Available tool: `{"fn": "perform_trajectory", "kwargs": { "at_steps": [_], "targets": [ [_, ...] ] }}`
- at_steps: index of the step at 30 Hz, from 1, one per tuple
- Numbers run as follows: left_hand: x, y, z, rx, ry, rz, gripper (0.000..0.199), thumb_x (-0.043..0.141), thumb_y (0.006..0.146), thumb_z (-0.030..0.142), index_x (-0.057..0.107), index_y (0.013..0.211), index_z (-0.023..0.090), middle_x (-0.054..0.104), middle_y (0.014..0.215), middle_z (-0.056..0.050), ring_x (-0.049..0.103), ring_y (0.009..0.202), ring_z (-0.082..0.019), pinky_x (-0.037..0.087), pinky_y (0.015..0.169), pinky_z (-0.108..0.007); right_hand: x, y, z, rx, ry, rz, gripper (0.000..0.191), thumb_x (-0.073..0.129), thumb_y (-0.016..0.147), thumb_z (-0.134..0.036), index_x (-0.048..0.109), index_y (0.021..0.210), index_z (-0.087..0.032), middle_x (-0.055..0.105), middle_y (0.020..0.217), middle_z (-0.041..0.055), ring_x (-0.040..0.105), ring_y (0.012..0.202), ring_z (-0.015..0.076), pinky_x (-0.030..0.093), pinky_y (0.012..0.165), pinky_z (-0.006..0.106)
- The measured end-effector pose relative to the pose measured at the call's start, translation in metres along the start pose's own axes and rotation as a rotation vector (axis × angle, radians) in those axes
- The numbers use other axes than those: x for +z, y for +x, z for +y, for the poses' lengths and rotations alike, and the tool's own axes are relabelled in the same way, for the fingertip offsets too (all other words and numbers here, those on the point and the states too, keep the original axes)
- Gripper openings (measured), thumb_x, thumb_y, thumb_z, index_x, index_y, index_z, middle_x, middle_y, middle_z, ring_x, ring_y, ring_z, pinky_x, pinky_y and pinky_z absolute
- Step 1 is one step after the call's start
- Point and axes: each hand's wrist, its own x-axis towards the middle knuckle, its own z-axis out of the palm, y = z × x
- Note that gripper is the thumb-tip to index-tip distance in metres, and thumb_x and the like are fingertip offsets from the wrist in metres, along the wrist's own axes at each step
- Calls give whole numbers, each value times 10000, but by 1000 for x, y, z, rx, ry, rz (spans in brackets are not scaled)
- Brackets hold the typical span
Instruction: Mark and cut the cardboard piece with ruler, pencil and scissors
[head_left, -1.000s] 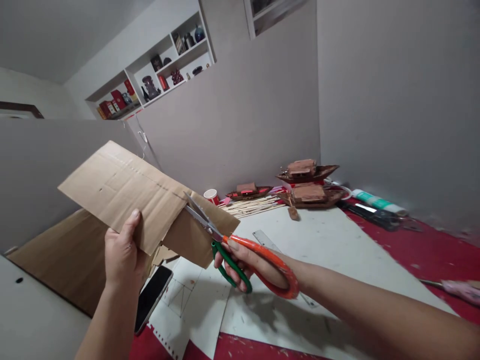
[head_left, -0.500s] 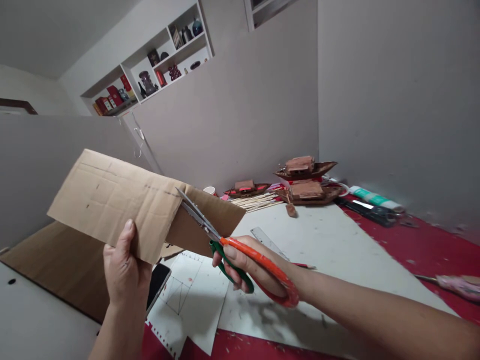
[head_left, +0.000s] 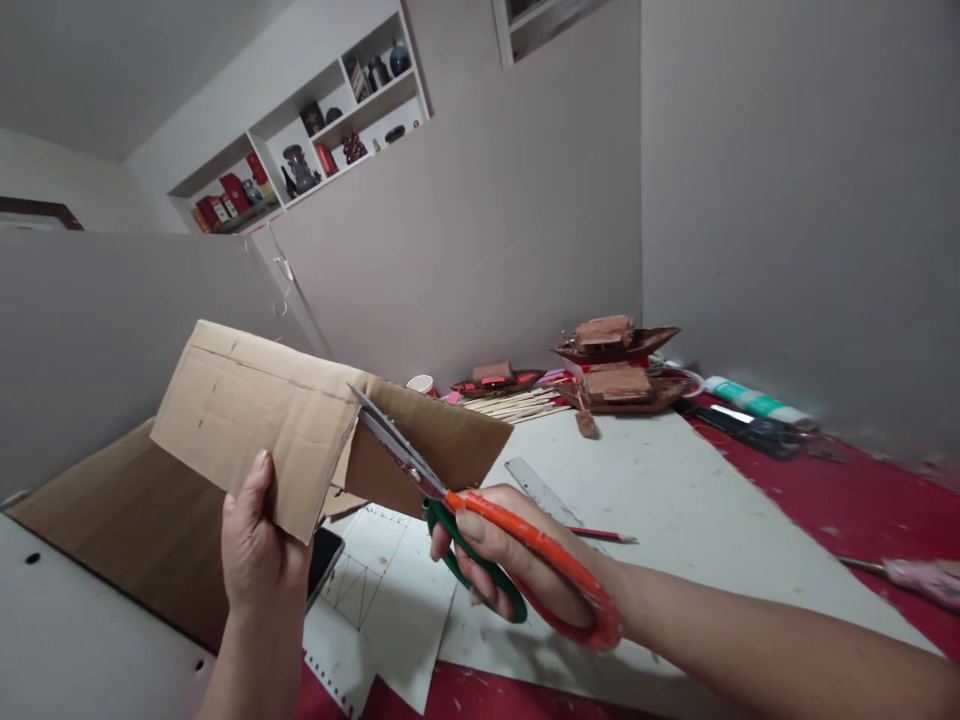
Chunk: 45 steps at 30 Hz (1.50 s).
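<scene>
My left hand point(head_left: 262, 540) grips a folded piece of cardboard point(head_left: 255, 415) by its lower edge, thumb on the near face. Pencil lines run along that face near the fold, and its far flap slopes away to the right. In my right hand point(head_left: 495, 545) is a pair of scissors point(head_left: 536, 545) with one orange and one green handle. Their blades meet the cardboard at the right end of the fold, one blade lying over the near face. The fingertips of my left hand are hidden behind the cardboard.
Beneath lie a drawn paper sheet point(head_left: 367, 590), a phone point(head_left: 324, 560), a ruler point(head_left: 544, 490) and a pencil point(head_left: 604, 536). Model boats point(head_left: 619, 385) and thin wooden sticks point(head_left: 517, 404) stand at the back. A large brown board point(head_left: 127, 530) leans at left.
The cardboard has shifted right and slightly down with my left hand, its left end turning a little. The scissors and my right hand have moved slightly right and down, blades still at the fold.
</scene>
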Motion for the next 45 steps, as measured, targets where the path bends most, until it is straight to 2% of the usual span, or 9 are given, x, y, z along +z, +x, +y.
{"fn": "perform_trajectory", "kwargs": {
  "at_steps": [6,9,12,21,29,32,35,38,45],
  "targets": [
    [-6,1,1,51,-23,-31,91,702,788,139,713,873,169,727,853,18,689,764,-120,610,695,-195,4,-1,6,-28,64,-7,698,596,719,-811,607,845,-125,493,508,-47,413,407,56,362,405,176],
    [-6,1,2,20,-25,-13,85,708,776,142,705,856,171,724,822,28,680,704,-111,609,655,-194,4,-2,6,-33,52,-10,706,595,707,-820,608,847,-128,488,498,-52,418,411,60,354,396,170],
    [-8,1,5,-19,-8,-4,77,718,753,141,688,814,175,718,769,39,669,640,-109,608,619,-203,7,-4,3,22,45,19,729,592,642,-866,571,779,-150,459,449,-72,365,359,46,313,371,173],
    [-17,11,16,20,47,-143,182,815,630,205,700,769,179,741,732,23,690,602,-144,583,518,-198,12,-5,4,9,16,-2,675,584,665,-860,442,673,-200,400,409,-94,310,322,34,231,341,175],
    [-19,22,33,38,153,-211,335,870,525,232,719,816,166,743,703,16,712,593,-186,626,614,-277,11,-7,3,-15,-83,-37,648,534,742,-837,399,642,-212,341,389,-104,299,302,35,204,342,182],
    [-22,28,40,49,203,-274,357,880,523,264,737,840,179,753,707,-2,739,665,-239,632,625,-302,9,-7,3,-12,-140,-73,659,487,763,-849,455,682,-195,355,407,-92,327,326,50,229,357,186],
    [-22,30,47,53,269,-336,353,879,520,280,746,830,176,748,685,-15,749,762,-288,635,647,-323,7,-8,6,8,-145,-124,712,439,770,-866,540,821,-163,448,506,-55,387,402,73,323,404,200],
    [-20,27,52,62,315,-384,345,877,532,291,748,830,175,753,700,-35,751,790,-300,635,647,-324,6,-10,7,-35,-153,-160,704,422,830,-816,566,921,-133,487,571,-31,433,477,91,383,480,223],
    [-15,22,49,76,342,-394,342,871,521,288,750,815,165,756,726,-86,749,775,-322,633,587,-324,1,-11,3,-18,-233,-110,700,379,856,-808,561,940,-137,497,607,-22,452,513,102,375,498,227]
  ]
}}
